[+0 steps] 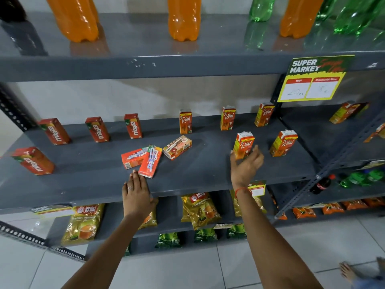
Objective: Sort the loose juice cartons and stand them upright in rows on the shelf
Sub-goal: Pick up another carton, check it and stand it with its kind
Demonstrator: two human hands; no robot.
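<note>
Grey steel shelf (87,180) at mid-frame; your left hand (137,195), flat and empty, sits just below the fallen Maaza carton (150,161), its long axis running up-frame; your right hand (245,163) loosely cups a standing Real carton (243,145).

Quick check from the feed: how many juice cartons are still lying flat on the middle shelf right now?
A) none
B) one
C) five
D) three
D: three cartons lie flat on the shelf, two overlapping red cartons near the left hand and one Real carton on its side next to them; the rest stand upright, including the Real carton the right hand is at.
</note>
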